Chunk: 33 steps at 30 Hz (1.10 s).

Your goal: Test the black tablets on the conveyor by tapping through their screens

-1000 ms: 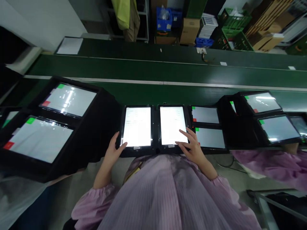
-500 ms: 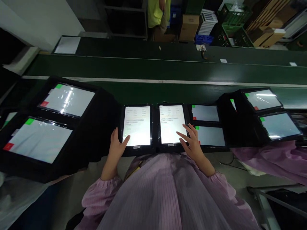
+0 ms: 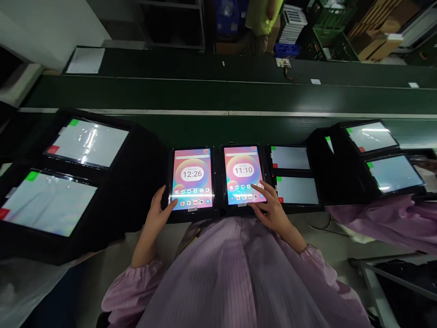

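Two upright tablets lie side by side in front of me, both lit with a colourful home screen. The left tablet (image 3: pixel 192 171) shows a clock reading 12:26, the right tablet (image 3: pixel 243 169) one reading 11:10. My left hand (image 3: pixel 159 212) is at the left tablet's lower left corner, thumb over the screen and fingers along the outer edge. It is open. Over the lower right of the right tablet is my right hand (image 3: pixel 271 207), fingers spread and fingertips at the screen's bottom. Whether they touch the glass I cannot tell.
Tablets with white screens and green and red corner marks stand at left (image 3: pixel 90 142) and beside my right hand (image 3: pixel 290 158). More tablets (image 3: pixel 372 136) sit further right. Behind runs a long green conveyor belt (image 3: pixel 205 96). A person in a yellow top (image 3: pixel 261 18) stands beyond it.
Both middle tablets have switched from white text pages to colourful home screens. My right hand's fingers have shifted slightly down. The person in yellow has moved right.
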Tool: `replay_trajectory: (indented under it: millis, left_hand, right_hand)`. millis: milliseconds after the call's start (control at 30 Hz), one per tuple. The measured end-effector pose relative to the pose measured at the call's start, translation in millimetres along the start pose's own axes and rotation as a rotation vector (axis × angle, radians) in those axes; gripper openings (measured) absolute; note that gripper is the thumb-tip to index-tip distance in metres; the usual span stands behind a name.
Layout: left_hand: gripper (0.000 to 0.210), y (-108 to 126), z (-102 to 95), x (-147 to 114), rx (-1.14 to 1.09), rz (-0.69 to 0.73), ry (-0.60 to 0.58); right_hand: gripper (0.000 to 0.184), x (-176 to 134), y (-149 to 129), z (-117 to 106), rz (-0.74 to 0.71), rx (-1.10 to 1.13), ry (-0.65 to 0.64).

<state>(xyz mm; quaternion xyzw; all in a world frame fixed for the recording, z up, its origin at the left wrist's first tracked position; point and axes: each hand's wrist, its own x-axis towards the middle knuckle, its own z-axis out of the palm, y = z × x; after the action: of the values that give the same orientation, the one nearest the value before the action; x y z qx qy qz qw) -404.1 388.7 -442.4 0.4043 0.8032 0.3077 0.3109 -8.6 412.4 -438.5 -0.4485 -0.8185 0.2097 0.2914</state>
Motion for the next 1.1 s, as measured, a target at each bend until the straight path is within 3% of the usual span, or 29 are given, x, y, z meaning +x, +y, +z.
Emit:
replay_trajectory:
  millis: [400, 700, 1100]
  left_hand:
    - [0.071, -1, 0.2, 1, -0.321, -0.091, -0.051]
    - [0.074, -3, -4.0, 5, -0.366, -0.083, -0.073]
    - [0.077, -12, -7.3, 7, -0.308, -0.031, -0.132]
  right_hand:
    - [0.027, 23, -23, 29, -0.118, -0.165, -0.045]
    - [0.035, 11, -13, 13, -0.046, -0.084, 0.079]
    - [0.030, 13, -22, 20, -0.068, -0.132, 0.018]
